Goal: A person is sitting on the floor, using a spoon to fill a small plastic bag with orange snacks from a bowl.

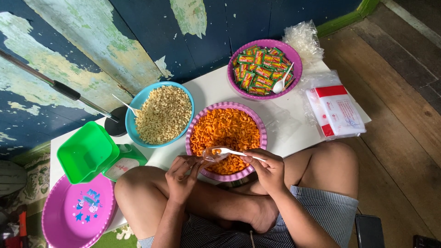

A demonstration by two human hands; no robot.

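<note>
White low table (pixel 211 92) with snack bowls (pixel 164 115)

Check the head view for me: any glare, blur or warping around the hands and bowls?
Head view: soft, even light; sharp on the right hand, white spoon and orange snack bowl; mild sheen on the plastic bags; wide-angle bending at the edges; faint shadows under the bowls.

Peeling blue wall (pixel 92 46), wooden plank floor (pixel 404 82), low white table (pixel 211 89)

Snack bowl (pixel 226 126) sits centre on table (pixel 209 92), w/ nut bowl (pixel 161 115) to its left & packet bowl (pixel 264 69) behind-right. Scale (pixel 94 154) at far left; plate (pixel 76 213) in front of it. Spoon (pixel 225 152) lies over snack bowl's near rim.
</note>
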